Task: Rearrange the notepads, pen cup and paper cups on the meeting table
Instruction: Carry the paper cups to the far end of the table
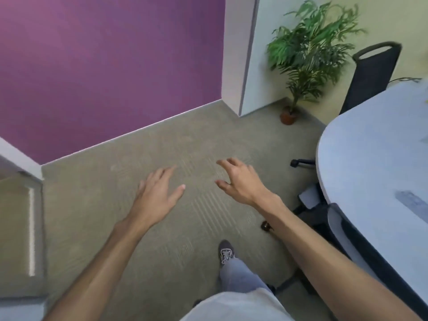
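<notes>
The white meeting table [361, 158] shows only its rounded end at the right edge of the view. A flat grey object [414, 203] lies on it near the right border, too blurred to name. No notepads, pen cup or paper cups can be made out. My left hand [155, 193] and my right hand [238, 179] are both stretched out over the carpet, left of the table, fingers spread and holding nothing. My right foot [225, 251] is stepping forward below them.
A potted plant [301, 54] stands in the corner beyond the table. A black chair [372, 72] sits at the table's far side, and another chair [342, 228] is tucked in at the near edge. A purple wall [104, 66] closes off the carpet ahead.
</notes>
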### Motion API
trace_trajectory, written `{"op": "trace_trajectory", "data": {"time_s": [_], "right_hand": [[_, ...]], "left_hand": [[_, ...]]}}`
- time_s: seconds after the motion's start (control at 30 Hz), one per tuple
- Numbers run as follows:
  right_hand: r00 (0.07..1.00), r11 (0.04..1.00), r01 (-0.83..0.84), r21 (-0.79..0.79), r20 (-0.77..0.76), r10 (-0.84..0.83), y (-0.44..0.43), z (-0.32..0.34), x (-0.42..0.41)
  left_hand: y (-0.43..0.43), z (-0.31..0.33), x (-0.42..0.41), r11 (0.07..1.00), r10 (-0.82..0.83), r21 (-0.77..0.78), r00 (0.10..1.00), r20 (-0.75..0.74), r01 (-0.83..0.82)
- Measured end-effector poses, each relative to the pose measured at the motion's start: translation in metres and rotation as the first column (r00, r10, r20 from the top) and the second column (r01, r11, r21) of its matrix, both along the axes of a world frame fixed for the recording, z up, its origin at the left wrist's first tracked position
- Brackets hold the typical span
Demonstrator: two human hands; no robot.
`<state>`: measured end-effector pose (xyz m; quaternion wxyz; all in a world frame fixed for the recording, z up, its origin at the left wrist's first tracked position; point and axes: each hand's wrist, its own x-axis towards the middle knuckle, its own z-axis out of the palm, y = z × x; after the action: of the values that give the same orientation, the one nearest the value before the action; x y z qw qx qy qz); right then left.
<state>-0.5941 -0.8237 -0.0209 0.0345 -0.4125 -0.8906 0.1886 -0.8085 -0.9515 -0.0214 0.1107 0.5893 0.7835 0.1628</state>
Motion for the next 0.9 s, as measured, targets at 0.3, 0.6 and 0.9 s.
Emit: {"op": "trace_trajectory", "data": {"time_s": [0.3,0.6,0.9], "right_hand": [[0.98,0.98,0.197,0.009,0.007,-0.197,0.171,-0.023,0.006],[0.938,0.938,0.346,0.016,0.022,-0.346,0.337,-0.012,0.042],[0.833,0.833,0.554,-0.002,-0.008,-0.554,0.449,-0.013,0.092]], "left_hand": [[0.21,-0.018,-0.008,0.978,-0.206,0.009,0.978,0.016,0.206],[0.412,-0.012,0.012,0.943,-0.333,-0.007,0.943,0.02,0.333],[0.582,-0.012,0.055,0.843,-0.537,-0.012,0.843,0.035,0.538]]}}
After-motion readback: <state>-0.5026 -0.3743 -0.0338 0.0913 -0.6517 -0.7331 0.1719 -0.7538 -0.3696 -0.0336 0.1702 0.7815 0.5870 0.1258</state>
